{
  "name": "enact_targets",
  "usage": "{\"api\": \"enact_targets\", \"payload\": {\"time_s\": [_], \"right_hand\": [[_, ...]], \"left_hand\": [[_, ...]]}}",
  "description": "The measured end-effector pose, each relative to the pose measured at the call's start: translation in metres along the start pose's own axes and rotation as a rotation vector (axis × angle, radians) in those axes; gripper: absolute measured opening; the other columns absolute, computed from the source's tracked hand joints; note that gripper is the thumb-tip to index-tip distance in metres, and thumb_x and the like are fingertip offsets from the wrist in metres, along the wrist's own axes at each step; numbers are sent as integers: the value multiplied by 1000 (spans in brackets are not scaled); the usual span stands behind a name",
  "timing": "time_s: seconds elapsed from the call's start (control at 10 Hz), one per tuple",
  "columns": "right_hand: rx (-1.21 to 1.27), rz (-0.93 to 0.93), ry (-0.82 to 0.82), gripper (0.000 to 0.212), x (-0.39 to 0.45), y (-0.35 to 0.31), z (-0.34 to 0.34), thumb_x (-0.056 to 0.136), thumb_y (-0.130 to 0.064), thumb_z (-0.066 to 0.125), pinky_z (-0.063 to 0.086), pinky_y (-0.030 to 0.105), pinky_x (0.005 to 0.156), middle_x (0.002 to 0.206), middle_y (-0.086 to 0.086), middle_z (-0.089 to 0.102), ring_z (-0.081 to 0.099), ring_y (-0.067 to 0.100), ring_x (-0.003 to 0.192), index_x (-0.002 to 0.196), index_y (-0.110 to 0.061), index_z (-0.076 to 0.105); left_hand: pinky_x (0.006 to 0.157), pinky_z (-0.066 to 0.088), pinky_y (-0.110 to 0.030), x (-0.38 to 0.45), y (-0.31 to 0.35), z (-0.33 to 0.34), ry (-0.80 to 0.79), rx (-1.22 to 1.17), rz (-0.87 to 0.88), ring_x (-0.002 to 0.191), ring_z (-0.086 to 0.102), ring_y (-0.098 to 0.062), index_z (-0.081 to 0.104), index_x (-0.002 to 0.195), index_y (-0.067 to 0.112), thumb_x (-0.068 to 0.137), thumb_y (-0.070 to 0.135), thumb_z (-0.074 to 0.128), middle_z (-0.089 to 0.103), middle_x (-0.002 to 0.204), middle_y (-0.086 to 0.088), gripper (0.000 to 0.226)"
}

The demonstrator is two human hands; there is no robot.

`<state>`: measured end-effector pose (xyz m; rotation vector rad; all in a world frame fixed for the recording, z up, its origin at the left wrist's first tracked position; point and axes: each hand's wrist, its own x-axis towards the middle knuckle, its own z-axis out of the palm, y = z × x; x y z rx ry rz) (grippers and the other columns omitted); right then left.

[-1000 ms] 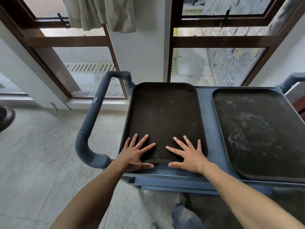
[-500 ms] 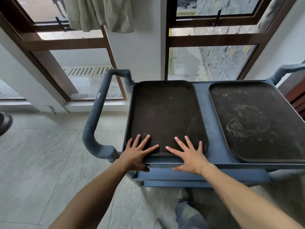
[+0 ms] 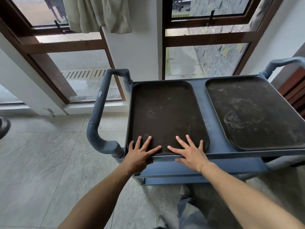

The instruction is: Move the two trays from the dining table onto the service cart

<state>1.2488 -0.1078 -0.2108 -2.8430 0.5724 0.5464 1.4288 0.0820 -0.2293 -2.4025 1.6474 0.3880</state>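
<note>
Two dark brown trays lie flat side by side on the top shelf of a grey-blue service cart (image 3: 216,141). The left tray (image 3: 165,113) sits against the cart's left end; the right tray (image 3: 254,113) is dusty and runs to the right edge of view. My left hand (image 3: 140,153) rests with fingers spread on the near left corner of the left tray, thumb over the cart's front edge. My right hand (image 3: 189,152) lies spread on the same tray's near edge, thumb on the cart's front rim. Neither hand grips anything.
The cart's ribbed handle (image 3: 99,111) loops out to the left; a second handle (image 3: 280,63) shows at the far right. Beyond the cart stand wood-framed windows (image 3: 206,37) and a white wall pillar (image 3: 142,38). Tiled floor (image 3: 41,162) spreads to the left. My leg (image 3: 191,212) is below the cart.
My hands have slid back toward me along the left tray, from flat on its surface to its near edge and the cart's front rim. The view has pulled back slightly.
</note>
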Motion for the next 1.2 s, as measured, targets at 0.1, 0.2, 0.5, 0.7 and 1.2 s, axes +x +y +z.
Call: {"api": "enact_targets", "payload": {"time_s": [0.1,0.2,0.5,0.7,1.2], "right_hand": [[7,14,-4,59,-2,-1,0,98,-52,40,2,79,105,165,-10,-12,-17,33,149,145,-64,6],[18,17,-5,59,-1,-2,2,98,-50,41,1,79,104,165,-10,-11,-17,33,149,145,-64,6],[25,-37,-54,58,3,2,-5,99,-45,45,2,83,99,163,-21,-4,-16,37,148,147,-58,16],[27,-38,-87,62,-5,5,-8,98,-47,46,6,78,105,163,-19,-7,-13,32,149,147,-59,11],[-32,-76,-20,70,-54,41,-31,91,-70,36,9,49,120,166,-4,7,5,24,151,153,-43,18]], "left_hand": [[115,5,-68,-1,3,0,0,-9,-8,148,-12,-47,-13,147,59,100,51,40,-17,166,-3,71],[115,6,-68,-2,4,-1,-2,-5,-14,148,-11,-47,-11,148,58,100,50,39,-17,166,-4,69],[115,6,-67,-3,9,-3,-12,-34,-35,148,-10,-47,-6,149,59,101,49,41,-15,166,-2,68],[116,11,-64,-7,14,-2,-15,-27,-75,150,-3,-45,-2,151,56,100,48,44,-10,167,-1,68],[112,35,-44,-30,28,-41,-134,-283,-152,141,39,-24,37,149,39,87,67,52,34,160,1,69]]}}
